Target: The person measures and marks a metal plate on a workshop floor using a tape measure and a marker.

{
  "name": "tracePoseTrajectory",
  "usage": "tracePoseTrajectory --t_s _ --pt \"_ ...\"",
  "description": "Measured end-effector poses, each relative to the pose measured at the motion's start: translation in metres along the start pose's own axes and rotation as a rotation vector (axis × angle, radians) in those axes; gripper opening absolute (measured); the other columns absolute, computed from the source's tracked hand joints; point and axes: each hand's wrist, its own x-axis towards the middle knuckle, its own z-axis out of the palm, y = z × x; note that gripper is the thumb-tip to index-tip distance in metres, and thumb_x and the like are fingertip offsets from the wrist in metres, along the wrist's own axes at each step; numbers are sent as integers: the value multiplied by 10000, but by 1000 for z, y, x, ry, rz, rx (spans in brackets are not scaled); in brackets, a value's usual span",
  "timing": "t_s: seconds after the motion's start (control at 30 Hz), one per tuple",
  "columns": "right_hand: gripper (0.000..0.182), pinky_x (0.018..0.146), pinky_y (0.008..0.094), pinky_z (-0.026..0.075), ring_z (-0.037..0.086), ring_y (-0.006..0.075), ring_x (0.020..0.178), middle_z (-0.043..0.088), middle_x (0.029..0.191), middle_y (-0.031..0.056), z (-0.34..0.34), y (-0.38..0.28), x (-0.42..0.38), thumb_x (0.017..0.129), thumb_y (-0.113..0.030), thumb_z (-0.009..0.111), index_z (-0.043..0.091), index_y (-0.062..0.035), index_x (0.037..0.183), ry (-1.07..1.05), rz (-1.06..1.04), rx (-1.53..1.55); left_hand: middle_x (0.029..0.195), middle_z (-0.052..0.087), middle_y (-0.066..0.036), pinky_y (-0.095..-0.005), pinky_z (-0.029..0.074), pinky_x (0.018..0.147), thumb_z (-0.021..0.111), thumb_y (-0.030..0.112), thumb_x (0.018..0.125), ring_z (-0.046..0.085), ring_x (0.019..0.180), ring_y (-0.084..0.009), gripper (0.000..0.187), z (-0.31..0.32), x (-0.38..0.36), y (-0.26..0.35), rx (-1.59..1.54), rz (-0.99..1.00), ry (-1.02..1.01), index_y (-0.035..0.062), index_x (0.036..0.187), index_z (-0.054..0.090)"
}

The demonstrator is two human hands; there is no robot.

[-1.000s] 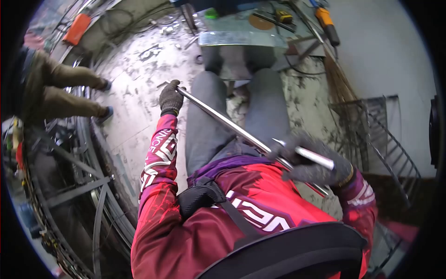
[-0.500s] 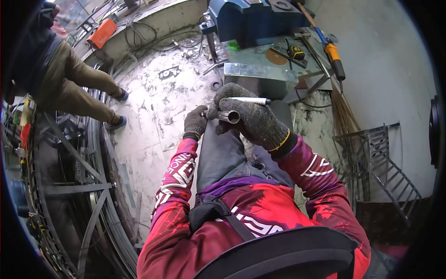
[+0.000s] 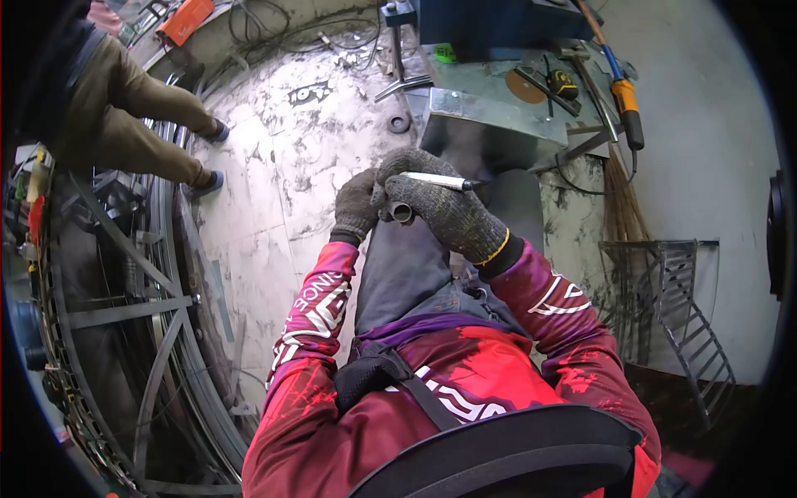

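My right hand (image 3: 448,212), in a dark grey knit glove, is closed on a short metal tube (image 3: 401,213), whose round open end faces me. A white marker pen (image 3: 436,180) with a dark end lies across the same hand, held at the thumb and fingers. My left hand (image 3: 355,206), also gloved, is closed and meets the right fingertips beside the tube. What its fingers grip is hidden. Both hands are above my lap, over my grey trousers (image 3: 407,266).
Ahead stands a metal box (image 3: 490,129) near a bench with a tape measure (image 3: 563,84) and an orange-handled power tool (image 3: 628,112). A ring (image 3: 399,123) lies on the floor. Another person (image 3: 124,124) stands at left near metal bars (image 3: 170,249). A metal rack (image 3: 685,307) is at right.
My left hand has moved up and closer to the right hand. The tube has turned and shifted slightly left. The view has tilted, so the bench sits higher and further right.
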Motion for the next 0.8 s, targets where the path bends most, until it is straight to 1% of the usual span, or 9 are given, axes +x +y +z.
tracePoseTrajectory --t_s 0.1,0.17,0.2,0.23,0.27,0.33,0.4,0.5,0.8 --pt "152 746 276 565 684 126 870 707 987 83 -6 16 0 1018 -66 588 701 -21 1109 -47 -17 -105 1148 734 -176 -440 554 907 632 347 955 705 1047 -373 363 -6 -6 7 -96 34 -41 103 1208 723" --pt "177 817 295 572 693 155 940 705 1055 99 -5 20 -3 1008 -41 583 704 -18 1136 -40 11 -122 1171 727 -181 -436 552 931 642 346 946 700 1072 -374 387 -4 -11 8 -271 151 64 78 1216 717" --pt "187 842 301 573 694 165 963 704 1078 103 -4 19 -5 1005 -34 582 704 -17 1145 -30 34 -112 1168 724 -188 -441 551 941 632 340 953 697 1083 -380 391 -3 -12 13 -465 66 29 73 1230 707" --pt "196 868 307 573 696 175 985 703 1101 107 -3 19 -8 1002 -27 581 705 -16 1154 -19 56 -102 1168 724 -188 -441 551 941 632 340 953 697 1083 -380 391 -5 -15 17 -469 58 28 73 1230 707" --pt "182 776 277 536 663 145 894 708 1034 93 -3 17 -10 1007 -109 610 677 -18 1149 -7 31 -88 1161 721 -195 -447 551 942 629 331 953 695 1082 -387 386 -8 -19 21 -345 167 60 74 1232 702" --pt "215 685 247 499 629 116 802 713 967 79 -1 16 -13 1013 -190 638 650 -20 1145 7 10 -69 1138 716 -209 -464 557 918 636 305 946 697 1050 -406 374 -6 -23 25 -156 312 141 63 1226 692" --pt "184 675 248 496 617 115 769 713 932 78 -1 13 -17 1003 -178 639 683 -13 1072 43 49 41 1134 718 -207 -465 561 903 652 297 935 700 1042 -405 377 0 -26 23 -182 293 140 58 1224 690" --pt "166 680 255 506 630 124 769 717 919 78 -5 20 -22 990 -157 647 701 -6 1032 67 36 43 1129 723 -198 -461 568 879 679 287 913 706 1030 -398 390 3 -28 22 -193 277 134 53 1225 688" --pt "182 721 281 543 684 158 814 742 951 115 -9 33 -27 978 -144 667 703 5 1076 62 -24 -5 1146 730 -170 -446 573 866 715 257 875 716 1030 -368 415 19 -30 -3 -220 272 127 74 1246 690"
